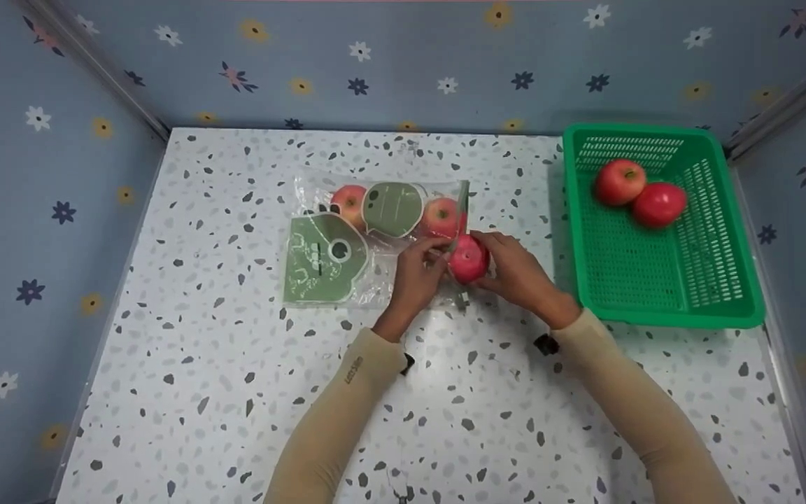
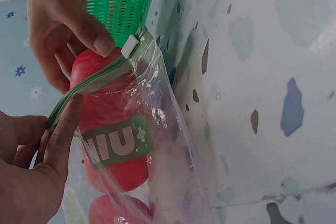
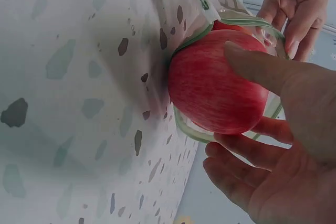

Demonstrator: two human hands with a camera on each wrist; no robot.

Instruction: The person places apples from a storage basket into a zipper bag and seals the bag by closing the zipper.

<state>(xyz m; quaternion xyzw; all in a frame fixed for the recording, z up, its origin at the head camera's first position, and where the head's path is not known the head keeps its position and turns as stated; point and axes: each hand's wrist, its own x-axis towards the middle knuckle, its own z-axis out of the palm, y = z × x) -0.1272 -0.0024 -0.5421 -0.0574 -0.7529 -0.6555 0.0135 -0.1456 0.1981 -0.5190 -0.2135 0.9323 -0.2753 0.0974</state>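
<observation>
A clear slider zip bag (image 1: 382, 269) with green print lies on the table, its mouth facing right. Inside it are a red-yellow apple (image 1: 348, 203) and another apple (image 1: 441, 217) close to the mouth. My left hand (image 1: 418, 276) pinches the green zip edge (image 2: 86, 82) of the bag between thumb and fingers. With thumb and fingers around it, my right hand (image 1: 515, 271) grips a red apple (image 3: 218, 82) at the bag's mouth. The green rim surrounds part of this apple in the right wrist view. A white slider (image 2: 129, 46) sits on the zip.
To the right stands a green plastic basket (image 1: 662, 318) holding two red apples (image 1: 620, 182). The speckled white table (image 1: 221, 392) is bordered by flowered blue panels (image 1: 403, 63) at the back and both sides.
</observation>
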